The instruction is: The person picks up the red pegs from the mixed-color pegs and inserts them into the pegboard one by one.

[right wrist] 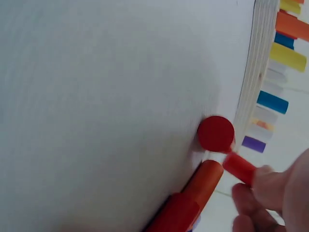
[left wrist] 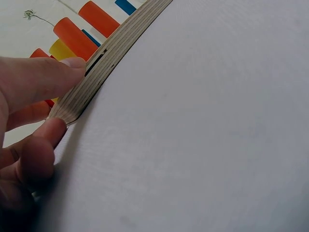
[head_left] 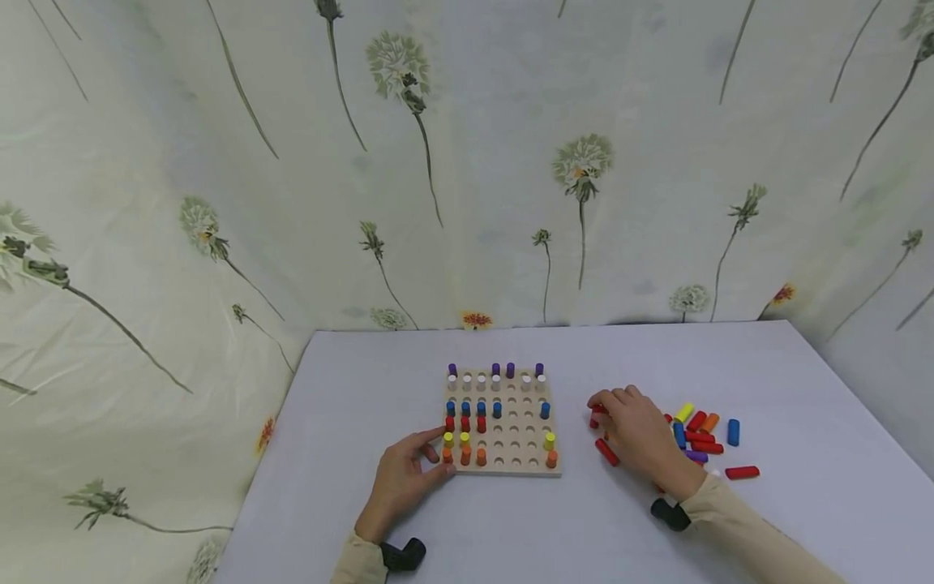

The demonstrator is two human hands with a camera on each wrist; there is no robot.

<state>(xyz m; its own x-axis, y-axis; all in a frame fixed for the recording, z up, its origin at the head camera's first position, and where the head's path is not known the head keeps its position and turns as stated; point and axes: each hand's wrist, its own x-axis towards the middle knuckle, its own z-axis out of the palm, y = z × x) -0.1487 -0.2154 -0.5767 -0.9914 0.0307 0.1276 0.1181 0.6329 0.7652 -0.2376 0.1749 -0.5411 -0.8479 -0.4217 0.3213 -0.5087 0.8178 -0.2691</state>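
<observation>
A wooden pegboard [head_left: 514, 468] lies on the table, with coloured pegs upright in its holes. My left hand [head_left: 401, 478] holds the board at its near left corner, the thumb [left wrist: 70, 72] against the front edge and other fingers round the side. Right of the board, my right hand [head_left: 640, 434] pinches a red peg [right wrist: 240, 169] between thumb and fingers, tilted above the table. Close by in the right wrist view are another red peg [right wrist: 216, 134], seen end-on, and an orange peg [right wrist: 205, 181]. A loose red peg [head_left: 606, 453] lies just beside that hand.
Pegs stand in rows by colour: purple [head_left: 510, 370] at the back, then white, blue, red, yellow, and orange [head_left: 481, 457] in front. Several loose pegs, among them a blue one [head_left: 733, 432] and a yellow one [head_left: 684, 412], lie right of my right hand. Flowered cloth [head_left: 496, 162] hangs behind the table.
</observation>
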